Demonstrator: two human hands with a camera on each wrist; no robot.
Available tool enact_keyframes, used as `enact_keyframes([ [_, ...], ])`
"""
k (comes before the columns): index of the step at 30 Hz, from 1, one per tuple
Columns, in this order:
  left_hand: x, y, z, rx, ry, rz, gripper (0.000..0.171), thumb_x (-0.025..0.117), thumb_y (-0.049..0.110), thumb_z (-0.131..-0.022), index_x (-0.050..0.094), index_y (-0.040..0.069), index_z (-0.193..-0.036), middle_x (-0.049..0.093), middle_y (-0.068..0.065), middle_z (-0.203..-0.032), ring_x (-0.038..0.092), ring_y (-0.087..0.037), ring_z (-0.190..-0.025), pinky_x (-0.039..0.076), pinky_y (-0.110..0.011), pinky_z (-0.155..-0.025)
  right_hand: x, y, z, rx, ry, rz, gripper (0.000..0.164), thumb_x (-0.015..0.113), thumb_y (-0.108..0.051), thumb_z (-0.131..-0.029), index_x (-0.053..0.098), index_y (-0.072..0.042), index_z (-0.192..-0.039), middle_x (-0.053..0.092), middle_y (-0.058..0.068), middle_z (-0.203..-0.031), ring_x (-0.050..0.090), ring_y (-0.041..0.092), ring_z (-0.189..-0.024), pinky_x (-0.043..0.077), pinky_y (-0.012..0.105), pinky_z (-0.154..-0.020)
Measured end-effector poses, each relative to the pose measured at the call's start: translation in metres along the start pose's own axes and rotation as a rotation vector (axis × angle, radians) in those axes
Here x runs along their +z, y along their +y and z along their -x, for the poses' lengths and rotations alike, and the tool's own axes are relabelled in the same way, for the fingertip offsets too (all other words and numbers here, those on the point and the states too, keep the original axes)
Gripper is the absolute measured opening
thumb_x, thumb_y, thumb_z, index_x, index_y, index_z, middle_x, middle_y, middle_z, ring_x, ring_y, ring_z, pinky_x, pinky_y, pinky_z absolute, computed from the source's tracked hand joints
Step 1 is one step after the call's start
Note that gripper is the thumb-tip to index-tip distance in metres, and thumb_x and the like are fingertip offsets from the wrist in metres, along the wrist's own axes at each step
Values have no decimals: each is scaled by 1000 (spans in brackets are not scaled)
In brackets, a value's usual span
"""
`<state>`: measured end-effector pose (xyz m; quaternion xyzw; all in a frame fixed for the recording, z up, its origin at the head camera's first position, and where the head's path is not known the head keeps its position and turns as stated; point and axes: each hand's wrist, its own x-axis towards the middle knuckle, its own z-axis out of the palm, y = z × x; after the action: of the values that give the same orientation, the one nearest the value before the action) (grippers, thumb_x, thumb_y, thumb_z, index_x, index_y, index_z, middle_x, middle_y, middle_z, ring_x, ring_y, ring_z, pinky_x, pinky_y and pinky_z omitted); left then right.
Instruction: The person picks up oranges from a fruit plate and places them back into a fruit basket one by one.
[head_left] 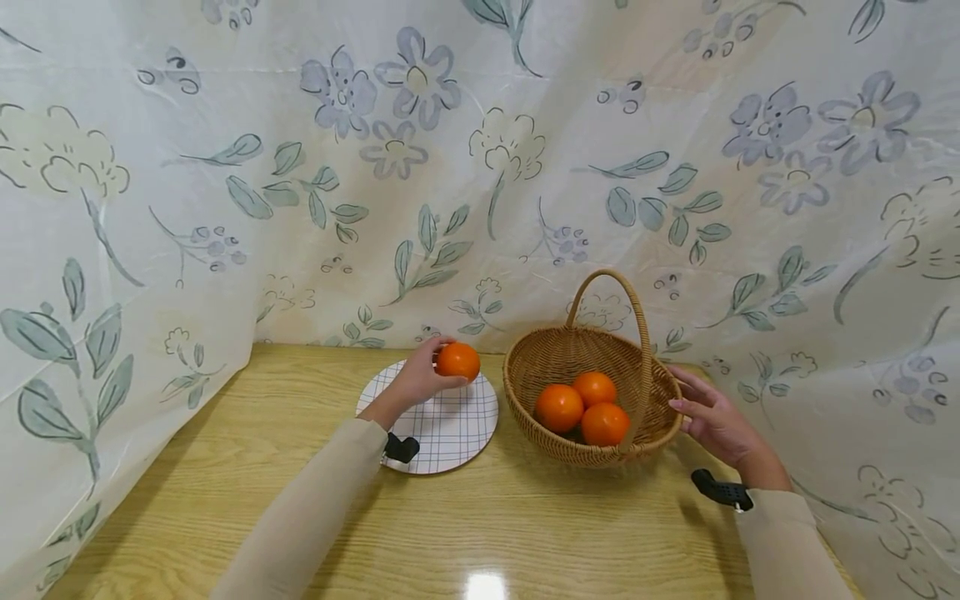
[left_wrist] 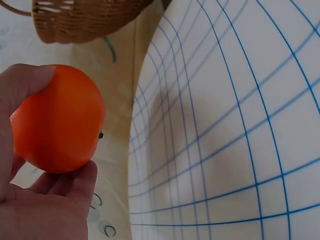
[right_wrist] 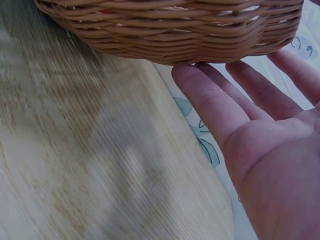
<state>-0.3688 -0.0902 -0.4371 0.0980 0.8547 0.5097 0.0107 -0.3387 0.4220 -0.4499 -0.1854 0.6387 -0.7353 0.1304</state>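
In the head view my left hand [head_left: 422,377] holds an orange [head_left: 458,362] over the far right part of a white plate [head_left: 431,446] with a blue grid pattern. Thumb and fingers curl round the smooth fruit in the left wrist view, where a small dark stem shows on it. My right hand [head_left: 716,421] is at the right side of a woven wicker basket [head_left: 536,350]. Seen from the right wrist, its fingers [right_wrist: 210,97] reach out fairly straight, tips right at the basket's side. Inside the basket lie three more oranges [head_left: 558,407].
The basket's tall arched handle [head_left: 639,308] rises above its rim. Everything stands on a wood-grain table [head_left: 450,533]. A floral curtain [head_left: 450,208] hangs close behind the plate and basket and along both sides.
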Motion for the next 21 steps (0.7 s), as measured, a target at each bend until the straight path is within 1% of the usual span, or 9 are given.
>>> enact_keyframes([
  [5, 0, 16, 4, 34, -14, -10, 74, 84, 22, -86, 45, 14, -149, 51, -11, -148, 56, -32, -126, 52, -49, -105, 1, -1, -1, 15, 13, 36, 64, 46, 3, -105, 20, -8, -163, 47, -6, -146, 61, 7, -125, 58, 32, -95],
  [8, -1, 25, 6, 68, -27, -18, 74, 83, 23, -86, 45, 14, -149, 52, -11, -147, 56, -32, -124, 54, -48, -102, 2, -1, 1, 17, 17, 49, 64, 46, 2, -106, 19, -8, -164, 45, -7, -146, 61, 7, -126, 58, 32, -95],
  [13, -3, 42, 9, 120, -47, -31, 71, 82, 25, -86, 47, 14, -147, 55, -10, -144, 57, -31, -122, 54, -47, -100, 6, -2, 5, 17, 20, 49, 65, 45, 3, -106, 17, -7, -164, 44, -5, -147, 61, 7, -126, 58, 32, -95],
  [21, -3, 64, 13, 163, -65, -20, 69, 83, 26, -86, 49, 15, -145, 57, -8, -140, 58, -29, -120, 56, -45, -99, 10, -3, 10, 5, 12, 32, 64, 44, 3, -106, 17, -6, -164, 46, -5, -146, 61, 8, -126, 58, 32, -96],
])
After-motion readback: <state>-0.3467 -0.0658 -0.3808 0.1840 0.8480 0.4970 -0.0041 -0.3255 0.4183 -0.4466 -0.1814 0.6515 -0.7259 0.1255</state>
